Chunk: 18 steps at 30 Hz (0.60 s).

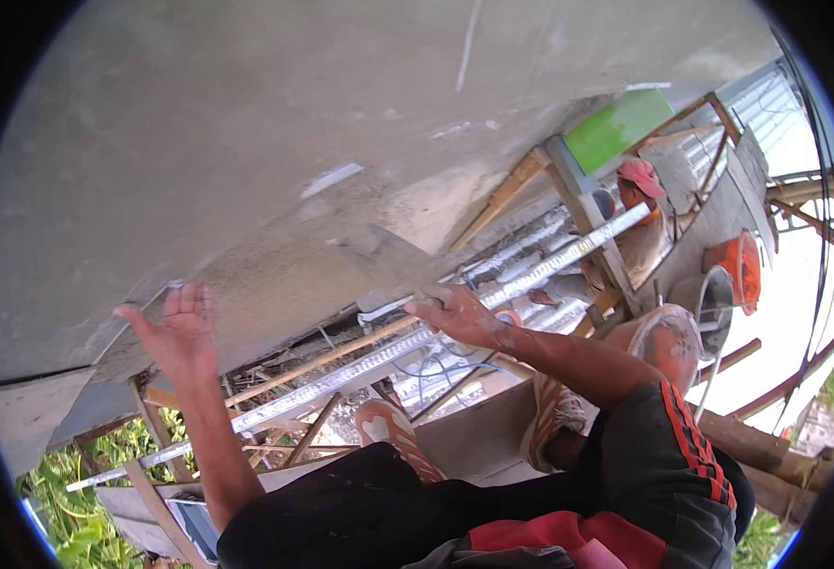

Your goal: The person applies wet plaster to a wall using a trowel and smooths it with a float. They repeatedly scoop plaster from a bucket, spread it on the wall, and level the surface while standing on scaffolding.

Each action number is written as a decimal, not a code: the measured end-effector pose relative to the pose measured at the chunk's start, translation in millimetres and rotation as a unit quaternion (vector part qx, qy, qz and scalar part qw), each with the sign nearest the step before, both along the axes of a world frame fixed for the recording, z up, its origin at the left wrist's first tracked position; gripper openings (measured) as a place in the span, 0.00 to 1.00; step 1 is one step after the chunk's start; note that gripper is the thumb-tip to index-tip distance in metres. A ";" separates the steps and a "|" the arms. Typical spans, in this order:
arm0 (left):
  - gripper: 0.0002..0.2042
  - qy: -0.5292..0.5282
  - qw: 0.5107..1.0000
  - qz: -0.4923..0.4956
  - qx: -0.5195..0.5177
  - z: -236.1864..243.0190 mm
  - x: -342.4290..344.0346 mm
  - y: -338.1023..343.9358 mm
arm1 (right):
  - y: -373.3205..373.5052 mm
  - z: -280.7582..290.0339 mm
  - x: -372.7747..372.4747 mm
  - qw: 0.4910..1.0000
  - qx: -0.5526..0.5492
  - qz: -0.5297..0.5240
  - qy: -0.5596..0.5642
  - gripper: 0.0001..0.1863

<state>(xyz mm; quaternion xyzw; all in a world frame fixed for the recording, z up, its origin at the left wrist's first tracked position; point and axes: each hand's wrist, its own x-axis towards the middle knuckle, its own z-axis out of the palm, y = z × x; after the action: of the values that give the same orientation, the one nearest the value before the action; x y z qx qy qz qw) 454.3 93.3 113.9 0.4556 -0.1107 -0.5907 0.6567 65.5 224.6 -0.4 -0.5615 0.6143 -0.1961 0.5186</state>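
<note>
I have the right grip closed round the handle of the trowel, its blurred blade at the grey wall; from out here I can't tell whether the whole edge touches. The left grip is empty, fingers spread, near the wall. For a good stroke, I'd judge, the blade wants a slight tilt, even pressure and a steady wrist. I count one trowel, three buckets off to the right, two shoes and one co-worker in a cap.
</note>
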 end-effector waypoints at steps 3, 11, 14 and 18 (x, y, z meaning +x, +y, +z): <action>0.61 -0.019 0.999 0.031 0.013 16.0 -19.9 4.3 | 32.5 92.2 -99.3 0.984 -0.064 0.094 0.134 0.34; 0.54 -0.038 0.999 -0.007 0.001 20.2 -16.3 9.7 | 237.0 284.4 -288.2 0.829 -0.084 -0.052 0.550 0.15; 0.52 -0.049 0.999 -0.011 -0.001 26.4 -22.0 10.5 | 296.4 289.8 -294.0 0.799 -0.018 -0.031 0.600 0.11; 0.52 -0.058 0.998 -0.029 -0.016 24.5 -22.5 9.8 | 338.0 240.1 -289.8 0.758 0.035 0.025 0.651 0.11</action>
<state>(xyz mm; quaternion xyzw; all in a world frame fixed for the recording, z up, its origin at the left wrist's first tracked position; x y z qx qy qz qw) 431.8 103.1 138.3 0.4754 -0.1713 -0.5800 0.6389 -224.3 562.6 239.6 -0.5500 0.7962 0.2516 0.0173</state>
